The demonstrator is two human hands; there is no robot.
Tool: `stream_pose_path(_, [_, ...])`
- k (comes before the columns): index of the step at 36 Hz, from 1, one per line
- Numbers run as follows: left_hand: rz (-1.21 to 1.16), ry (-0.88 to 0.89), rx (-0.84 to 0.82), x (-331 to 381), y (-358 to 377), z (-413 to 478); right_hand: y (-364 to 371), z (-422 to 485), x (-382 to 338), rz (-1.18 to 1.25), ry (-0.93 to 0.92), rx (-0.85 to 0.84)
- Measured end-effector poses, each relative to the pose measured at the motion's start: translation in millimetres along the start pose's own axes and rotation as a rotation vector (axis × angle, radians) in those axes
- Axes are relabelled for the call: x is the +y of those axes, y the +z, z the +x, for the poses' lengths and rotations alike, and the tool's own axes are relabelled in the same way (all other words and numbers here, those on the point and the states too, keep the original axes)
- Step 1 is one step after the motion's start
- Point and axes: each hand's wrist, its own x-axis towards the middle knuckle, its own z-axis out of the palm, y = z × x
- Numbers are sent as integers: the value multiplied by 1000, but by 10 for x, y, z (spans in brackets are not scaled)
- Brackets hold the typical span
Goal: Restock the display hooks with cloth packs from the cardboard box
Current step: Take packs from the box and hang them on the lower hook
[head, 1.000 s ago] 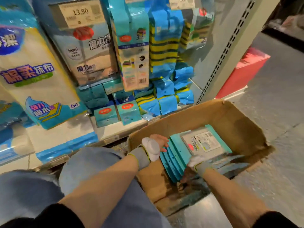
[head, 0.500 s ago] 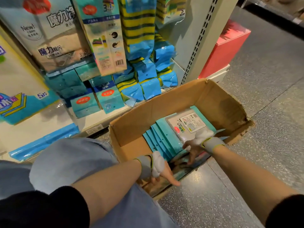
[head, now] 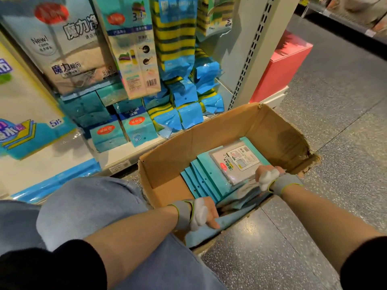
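Observation:
An open cardboard box [head: 219,130] sits on the floor in front of the display. Inside it, several teal cloth packs [head: 206,174] are fanned out, and the top one shows a white label [head: 240,161]. My left hand [head: 206,213] is at the box's near edge, fingers closed over a teal pack [head: 211,233] that droops across that edge. My right hand [head: 267,177] is curled around the right end of the fanned stack. Both wrists wear grey bands with white padding.
Packs of cloths and striped sponges [head: 176,38] hang from the display above the low shelf [head: 117,158], which holds teal packs [head: 138,130]. A perforated shelf upright [head: 251,53] and a red box [head: 280,65] stand to the right. My knee [head: 88,206] is left of the cardboard box.
My view tilted down and closer to the box. My left hand went from the packs' left side to the box's near edge. My right hand shifted right along the stack.

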Motion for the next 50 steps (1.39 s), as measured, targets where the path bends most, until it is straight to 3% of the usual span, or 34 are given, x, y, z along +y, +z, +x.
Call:
stream_pose_path(2, [-41, -32, 56, -23, -36, -14, -68, -68, -17, -148, -49, -76])
stream_pose_path(5, [-9, -23, 82, -107, -48, -16, -129, -107, -72, -116, -94, 33])
stream_pose_path(10, [-7, -44, 176, -93, -188, -155, -212, -247, -242, -51, -263, -41])
stream_pose_path(17, [-69, 65, 293, -134, -692, -594, -618, -554, -725, -137, -369, 272])
stream_pose_path(21, [32, 71, 440, -112, -1010, -981, -930, -826, -1034, -135, -431, 409])
stream_pose_path(25, [93, 80, 571, -132, -1329, -1508, -1319, -1117, -1397, 0, -573, 416])
stream_pose_path(39, [66, 44, 1186, -366, -1894, -2944, -2122, -2231, -2577, 269, -861, 694])
stream_pose_path(43, [58, -17, 1322, -433, -1961, -3242, -2261, -2423, -2928, 250, -939, 658])
stream_pose_path(47, [31, -126, 1340, -586, -1947, -3268, -2168, -2403, -3181, 68, -955, 461])
stream_pose_path(50, [-23, -212, 1392, -784, -1910, -3251, -2038, -2293, -3382, 57, -973, 466])
